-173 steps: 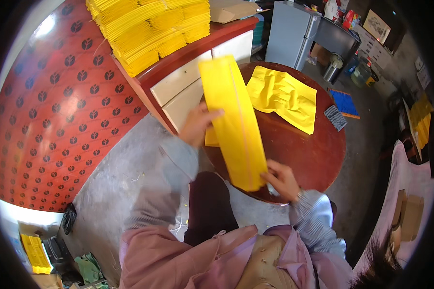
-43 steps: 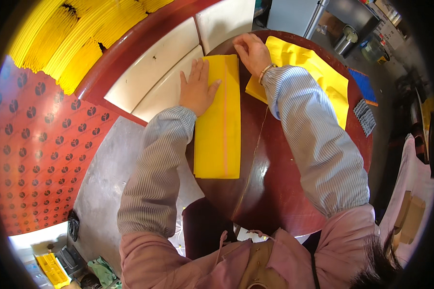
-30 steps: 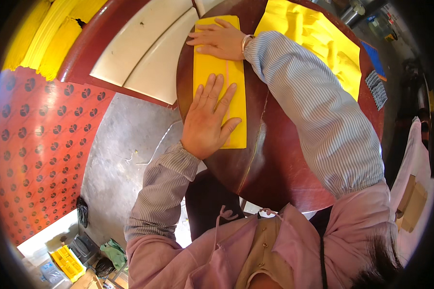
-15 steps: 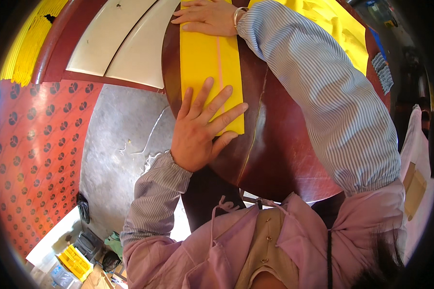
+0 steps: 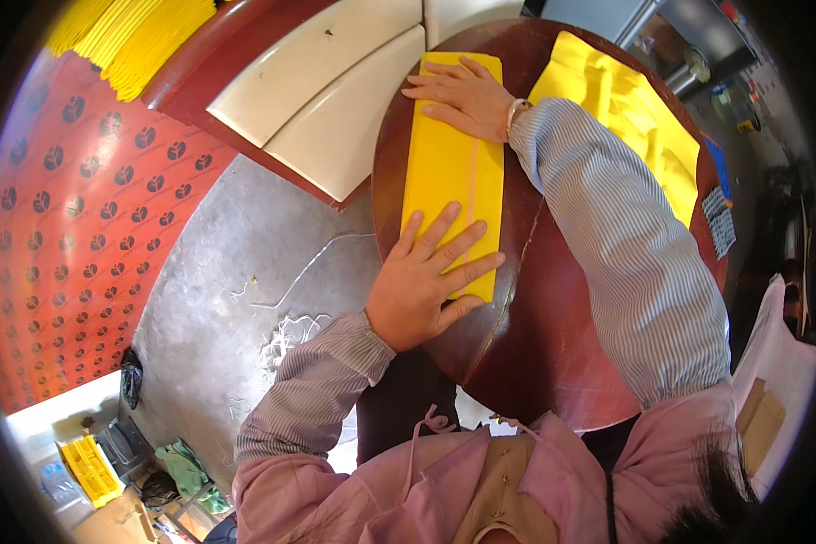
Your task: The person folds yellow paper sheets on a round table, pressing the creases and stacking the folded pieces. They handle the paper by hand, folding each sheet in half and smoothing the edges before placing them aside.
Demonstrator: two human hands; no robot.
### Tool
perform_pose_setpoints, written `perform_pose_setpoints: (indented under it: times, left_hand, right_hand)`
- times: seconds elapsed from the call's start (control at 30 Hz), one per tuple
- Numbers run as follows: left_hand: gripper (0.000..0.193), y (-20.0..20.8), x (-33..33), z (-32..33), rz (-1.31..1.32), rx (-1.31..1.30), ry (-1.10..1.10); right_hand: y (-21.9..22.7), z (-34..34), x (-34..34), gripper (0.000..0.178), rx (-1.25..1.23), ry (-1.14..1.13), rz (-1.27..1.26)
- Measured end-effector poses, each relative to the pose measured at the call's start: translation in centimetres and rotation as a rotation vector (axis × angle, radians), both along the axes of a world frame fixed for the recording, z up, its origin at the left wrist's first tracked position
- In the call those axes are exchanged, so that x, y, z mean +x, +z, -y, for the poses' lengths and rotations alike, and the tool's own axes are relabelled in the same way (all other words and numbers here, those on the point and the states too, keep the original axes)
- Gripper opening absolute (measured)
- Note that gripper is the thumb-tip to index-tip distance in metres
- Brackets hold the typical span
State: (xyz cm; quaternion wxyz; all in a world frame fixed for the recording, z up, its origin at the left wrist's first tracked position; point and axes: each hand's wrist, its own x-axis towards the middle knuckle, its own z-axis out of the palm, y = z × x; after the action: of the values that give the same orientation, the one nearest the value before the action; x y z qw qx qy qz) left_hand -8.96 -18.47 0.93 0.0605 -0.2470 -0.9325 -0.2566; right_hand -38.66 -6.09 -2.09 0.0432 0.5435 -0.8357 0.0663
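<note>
A long, flat strip of folded yellow cloth [image 5: 453,186] lies on a round dark-red table [image 5: 562,354], with a thin pale stripe running along it. My left hand [image 5: 417,290] rests on its near end, fingers spread out. Toward the far end, my right hand [image 5: 470,98] lies flat across the strip, its fingers stretched to the left. Neither hand grips anything. To the right of that arm, a larger, creased yellow cloth [image 5: 616,127] is spread on the table, partly covered by my striped sleeve.
A stack of folded yellow pieces [image 5: 150,41] sits at the far left. Beside the table stand cream panels [image 5: 344,118] with a red frame. White thread [image 5: 290,340] is tangled on the grey floor. A yellow crate [image 5: 91,471] is at the lower left.
The view has shifted, so the table and cloth appear lower and farther right, with both cloths' far edges now showing. Both hands remain flat on the yellow strip in nearly the same places.
</note>
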Motion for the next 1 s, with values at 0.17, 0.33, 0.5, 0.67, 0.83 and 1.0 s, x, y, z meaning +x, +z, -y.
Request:
perform_pose_setpoints:
  times: [0.17,0.33,0.5,0.67,0.83,1.0]
  left_hand:
    - [0.062,-0.2,0.0,0.1,0.002,0.027,-0.001]
    - [0.061,-0.6,0.1,0.1,-0.010,0.021,-0.002]
    - [0.060,-0.2,0.1,0.1,-0.011,0.020,0.000]
    - [0.061,-0.1,0.0,0.1,0.005,-0.001,-0.007]
    - [0.064,0.2,0.0,0.0,0.031,-0.031,-0.002]
    - [0.064,1.2,0.1,-0.3,0.033,-0.096,-0.013]
  right_hand:
    - [0.1,0.0,0.2,0.052,0.040,-0.054,0.053]
    - [0.2,0.0,0.2,0.051,-0.003,-0.026,0.075]
    - [0.8,0.1,0.6,0.055,0.049,-0.062,0.111]
    - [0.3,0.1,0.8,0.066,-0.180,-0.077,0.103]
    - [-0.3,0.2,0.0,0.072,-0.062,-0.076,0.068]
    - [2.6,0.6,0.7,0.075,-0.086,-0.100,0.103]
